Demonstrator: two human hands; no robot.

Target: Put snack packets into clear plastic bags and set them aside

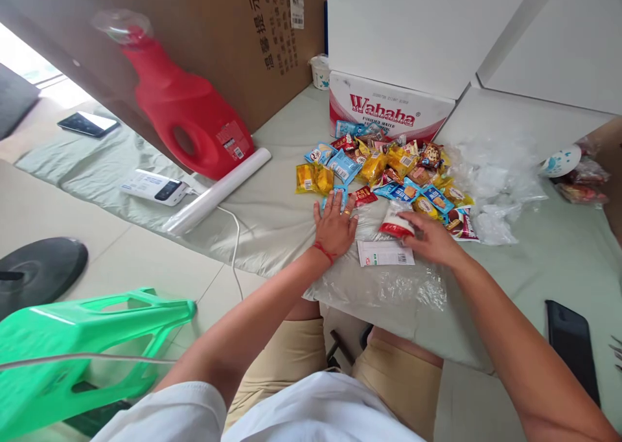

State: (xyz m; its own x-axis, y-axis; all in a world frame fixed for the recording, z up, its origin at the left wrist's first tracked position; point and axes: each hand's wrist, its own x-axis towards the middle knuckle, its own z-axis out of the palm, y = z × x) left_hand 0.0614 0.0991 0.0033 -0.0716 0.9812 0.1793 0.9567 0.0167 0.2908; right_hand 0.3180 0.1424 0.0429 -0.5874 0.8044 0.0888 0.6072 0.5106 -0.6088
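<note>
My left hand (335, 227) lies flat with its fingers apart, their tips on a small blue packet (335, 199) at the near side of a snack pile. My right hand (433, 238) pinches a red-and-white snack packet (396, 221) by its right side. Just below that packet lies a flat white packet (386, 254) with a barcode. A clear plastic bag (379, 283) spreads under and in front of both hands. Beyond them are several wrapped snacks, among them yellow packets (373, 168), a blue packet (344, 166) and a dark red one (364, 196).
A Wahaha carton (389, 108) stands behind the snacks, with crumpled clear bags (505, 176) to their right. Leftward are a plastic roll (218, 192), a red jug (194, 118) and a power bank (153, 187) with a cable. A black phone (573, 348) lies at right; a green stool (87, 345) is lower left.
</note>
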